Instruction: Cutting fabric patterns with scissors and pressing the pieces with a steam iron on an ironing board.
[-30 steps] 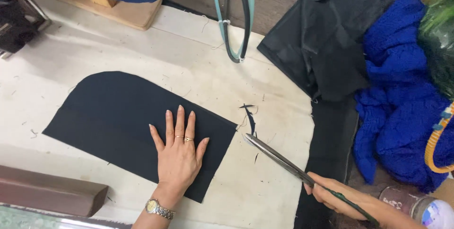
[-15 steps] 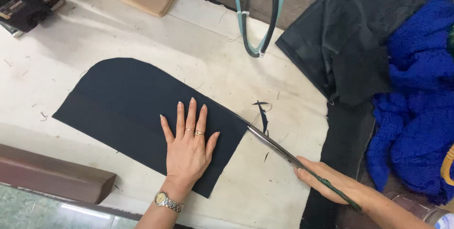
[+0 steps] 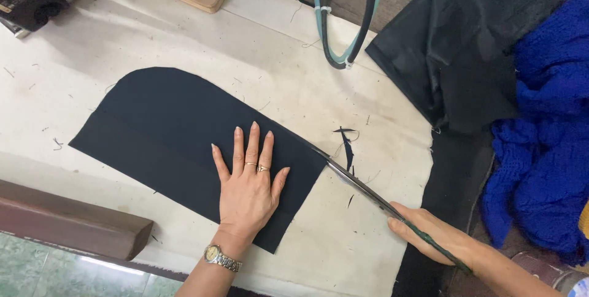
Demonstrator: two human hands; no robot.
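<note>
Since a second ago the long steel tailor's scissors (image 3: 356, 180) have moved in from the bare worktop (image 3: 184, 39) toward the flat, dark navy cloth panel with one rounded end (image 3: 165, 125), and their tip now meets the panel's upper right edge, just beside the thumb of the left hand; the blades look nearly shut, so trimming along that edge appears to be in hand. The panel lies flat in the middle of the pale worktop, and small dark cloth offcuts (image 3: 346, 143) rest just beyond the scissor tip. The left hand (image 3: 248, 183) lies palm down on the panel's right part, fingers spread and pointing away, pinning it with nothing gripped. The right hand (image 3: 429, 232) comes in low from the right, its grip closed around the scissors' dark handles, blades slanting up and left
</note>
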